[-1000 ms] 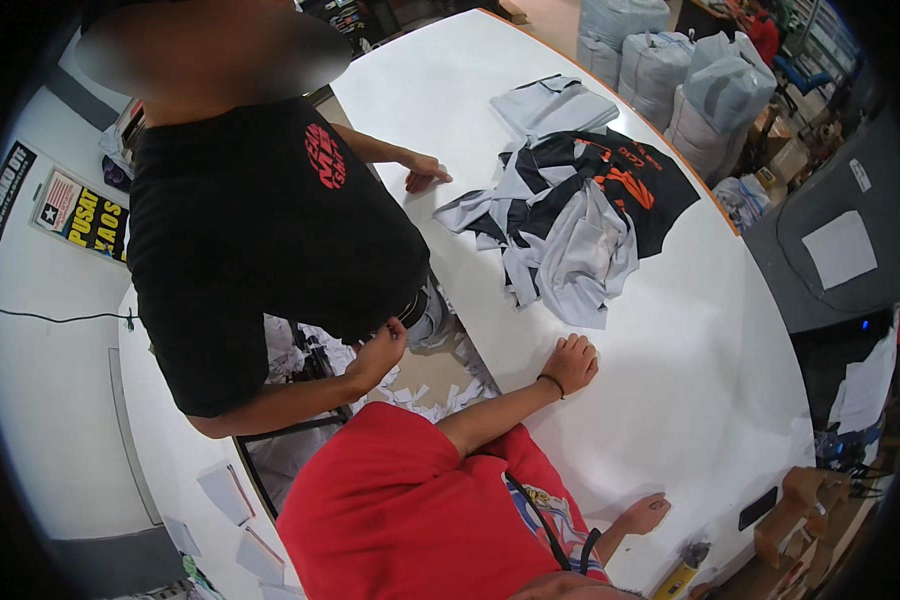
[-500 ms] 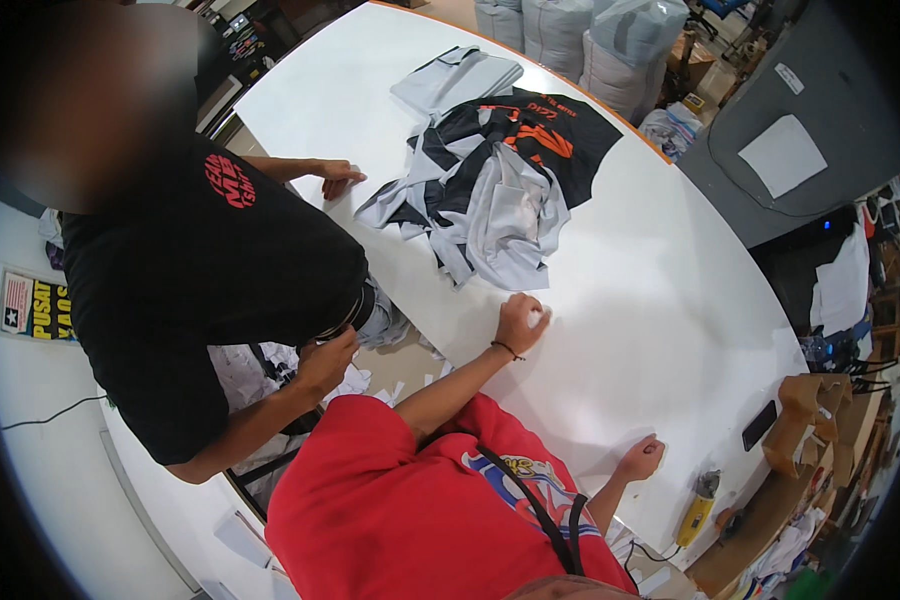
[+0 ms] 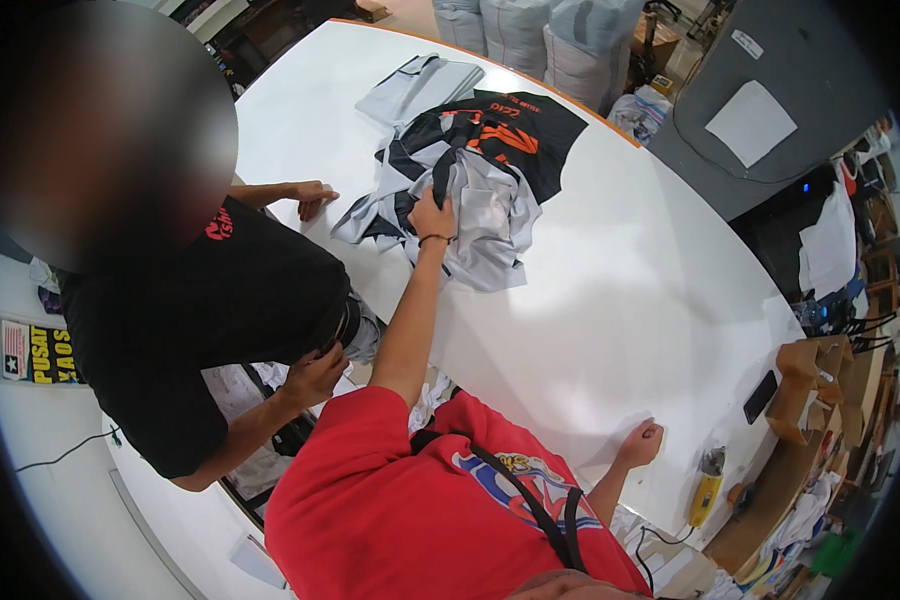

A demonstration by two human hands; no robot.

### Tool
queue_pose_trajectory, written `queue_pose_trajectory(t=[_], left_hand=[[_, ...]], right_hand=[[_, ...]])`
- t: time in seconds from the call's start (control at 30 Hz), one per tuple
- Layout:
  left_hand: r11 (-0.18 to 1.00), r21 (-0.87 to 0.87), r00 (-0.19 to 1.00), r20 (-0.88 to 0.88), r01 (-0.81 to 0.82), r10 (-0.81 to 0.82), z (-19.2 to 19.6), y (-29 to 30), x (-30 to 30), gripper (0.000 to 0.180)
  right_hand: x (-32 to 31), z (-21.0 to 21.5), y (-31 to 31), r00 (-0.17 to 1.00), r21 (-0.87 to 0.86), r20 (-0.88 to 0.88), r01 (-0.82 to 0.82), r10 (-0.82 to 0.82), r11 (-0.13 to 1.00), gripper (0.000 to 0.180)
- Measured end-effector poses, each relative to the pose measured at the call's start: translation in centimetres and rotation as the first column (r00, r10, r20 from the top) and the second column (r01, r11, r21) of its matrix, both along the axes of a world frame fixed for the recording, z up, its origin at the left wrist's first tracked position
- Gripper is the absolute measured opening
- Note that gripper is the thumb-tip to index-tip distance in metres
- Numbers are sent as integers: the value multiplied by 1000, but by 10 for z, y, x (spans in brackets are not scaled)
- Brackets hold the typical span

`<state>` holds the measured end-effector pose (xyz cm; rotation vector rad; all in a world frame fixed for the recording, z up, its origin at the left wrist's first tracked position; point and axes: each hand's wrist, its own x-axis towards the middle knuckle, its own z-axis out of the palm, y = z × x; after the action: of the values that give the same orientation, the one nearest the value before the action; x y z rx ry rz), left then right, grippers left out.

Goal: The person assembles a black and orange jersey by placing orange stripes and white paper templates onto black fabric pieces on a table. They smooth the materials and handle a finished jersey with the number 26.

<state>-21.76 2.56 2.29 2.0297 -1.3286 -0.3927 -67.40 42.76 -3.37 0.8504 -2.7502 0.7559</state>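
My left hand point(image 3: 433, 217) reaches over the pile of cut fabric, its fingers closed on a black fabric strip point(image 3: 443, 174) that stands up from the heap. Around it lie loose light grey pieces point(image 3: 490, 205) and a black panel point(image 3: 555, 130) with orange print. My right hand point(image 3: 642, 443) rests on the white table as a loose fist, and nothing shows in it. A folded grey stack of cloth point(image 3: 435, 82) sits behind the heap.
A person in a black shirt point(image 3: 240, 290) stands at my left, one hand point(image 3: 312, 197) on the table beside the fabric. A yellow power tool point(image 3: 707, 488) with a cord, a black phone point(image 3: 760, 396) and cardboard boxes point(image 3: 800, 375) are at the right edge. White sacks point(image 3: 515, 40) stand beyond the table.
My left hand has moved from the bare tabletop forward and left onto the fabric heap and taken hold of a black strip. My right hand stays in its place.
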Motion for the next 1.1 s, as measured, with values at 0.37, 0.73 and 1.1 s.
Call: queue_pose_trajectory(t=[0.37,0.73,1.1], left_hand=[[568,-219,571,-58,793,-819,-20,209,-140,35],[81,-189,55,-139,979,-989,64,251,-189,19],[98,-332,-16,-325,938,-946,148,244,-151,19]], right_hand=[[-3,-2,-20,958,45,258,-138,122,989,24],[105,42,-129,275,-390,333,-831,902,397,42],[81,63,-124,484,-530,382,-582,787,616,22]])
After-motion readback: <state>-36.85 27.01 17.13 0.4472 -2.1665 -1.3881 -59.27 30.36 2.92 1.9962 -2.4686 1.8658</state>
